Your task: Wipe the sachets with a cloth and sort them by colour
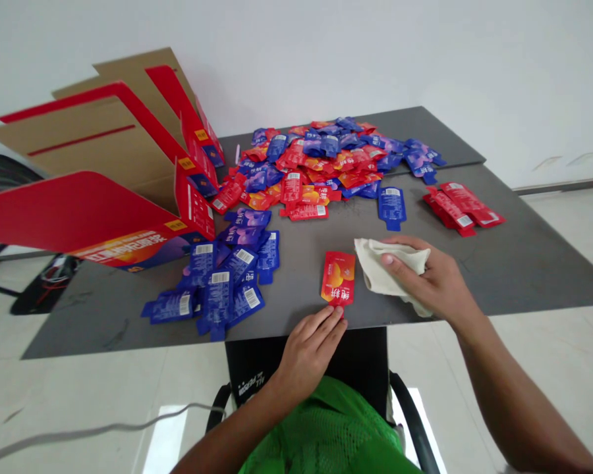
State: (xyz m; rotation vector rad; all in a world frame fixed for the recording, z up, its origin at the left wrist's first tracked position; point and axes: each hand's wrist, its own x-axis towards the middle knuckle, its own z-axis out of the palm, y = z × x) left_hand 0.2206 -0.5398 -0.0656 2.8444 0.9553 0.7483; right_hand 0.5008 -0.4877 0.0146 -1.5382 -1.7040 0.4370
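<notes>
In front of me on the grey table point(304, 257) lies a red pouch point(337, 273) with orange fruit printed on it. Fingers of my left hand point(312, 345) are together and hold its narrow spout end down near the table edge; the left thumb is hidden. My right hand point(432, 280) grips a folded cream cloth point(388, 266) just right of the pouch, with the thumb on top. The cloth and the pouch are slightly apart.
Left of the pouch, blue pouches point(220, 289) lie in a loose heap. Behind is a large mixed pile point(316, 164) of red and blue pouches. A single blue pouch point(391, 205) and some red pouches point(464, 205) lie right. Open red cardboard boxes point(99, 197) stand left.
</notes>
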